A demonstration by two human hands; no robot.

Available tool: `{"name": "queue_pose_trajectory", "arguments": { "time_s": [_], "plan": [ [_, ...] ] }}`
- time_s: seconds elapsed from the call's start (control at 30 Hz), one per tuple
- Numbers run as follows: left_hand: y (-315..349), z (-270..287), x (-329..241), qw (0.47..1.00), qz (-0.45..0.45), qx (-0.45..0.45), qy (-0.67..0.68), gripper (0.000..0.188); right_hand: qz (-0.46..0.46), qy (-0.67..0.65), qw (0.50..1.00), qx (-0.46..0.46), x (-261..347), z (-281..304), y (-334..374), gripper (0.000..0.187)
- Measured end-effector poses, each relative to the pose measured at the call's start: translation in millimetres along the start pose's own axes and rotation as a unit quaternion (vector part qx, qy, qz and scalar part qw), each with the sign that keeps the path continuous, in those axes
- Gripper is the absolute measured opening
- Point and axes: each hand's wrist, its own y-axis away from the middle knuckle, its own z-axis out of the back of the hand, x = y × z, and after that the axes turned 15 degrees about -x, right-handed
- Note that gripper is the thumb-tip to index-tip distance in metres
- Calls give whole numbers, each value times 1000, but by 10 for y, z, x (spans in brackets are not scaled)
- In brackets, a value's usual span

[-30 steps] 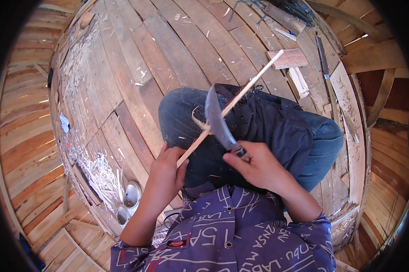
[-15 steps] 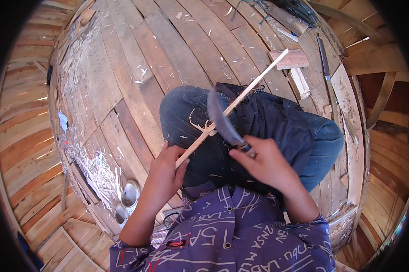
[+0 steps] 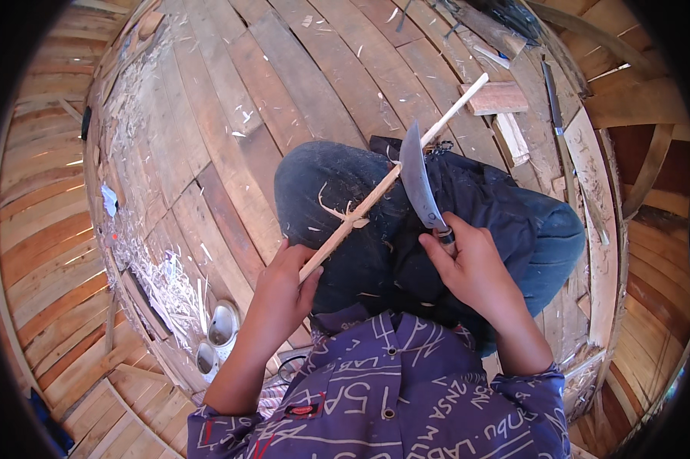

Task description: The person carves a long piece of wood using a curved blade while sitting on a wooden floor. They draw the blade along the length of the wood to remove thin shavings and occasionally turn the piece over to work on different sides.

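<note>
Across the bent left knee (image 3: pixel 307 180), a long pale stick (image 3: pixel 375 195), slanting from the body side out past the knee to the right. Held at the near end by the left hand (image 3: pixel 286 279), just on the body side of the knee, with fingers closed round the wood and thumb pressed alongside. To the right of the knee, crossing over the stick's farther half, a curved knife (image 3: pixel 419 178), gripped in the right hand (image 3: pixel 471 264) with fingers wrapped tight.

Compared with half a second ago, knife shifted farther out along the stick, away from the curled shavings (image 3: pixel 350 216), now left clinging above the knee. Also visible now, a small sliver (image 3: pixel 395 162) just beside the knife, on the side facing the knee. By judgement, an outward paring stroke well along the wood, with those curls not yet cut free. Actual contact between knife and stick: impossible to tell.

Right of the knee, beneath the knife, bunched dark cloth (image 3: pixel 475 180). Beyond the knee to the far right, a reddish wood block (image 3: pixel 499 99) on the plank floor (image 3: pixel 207 115), near the stick's tip. Left of the knee and nearer the body, a shavings heap (image 3: pixel 169 287) beside pale shoes (image 3: pixel 224 325).
</note>
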Motion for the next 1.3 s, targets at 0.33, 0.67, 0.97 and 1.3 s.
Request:
{"name": "queue_pose_trajectory", "arguments": {
  "time_s": [0.33, 0.67, 0.97, 1.3],
  "plan": [
    [-64, 22, 29, 999, 24, 5, 44, 11, -17, -128, 987, -97, -139, -54, 3, 16],
    [-115, 17, 31, 999, 16, -10, 26, 9, 84, -144, 976, -142, -132, 51, -106, 21],
    [-110, 20, 57, 1000, 5, -2, 2, 19, -103, -240, 945, 195, -56, 61, -226, 29],
    [-112, 23, 154, 999, 37, 9, 31, 26, -68, -318, 944, 63, -159, 173, -368, 35]
  ]
}}
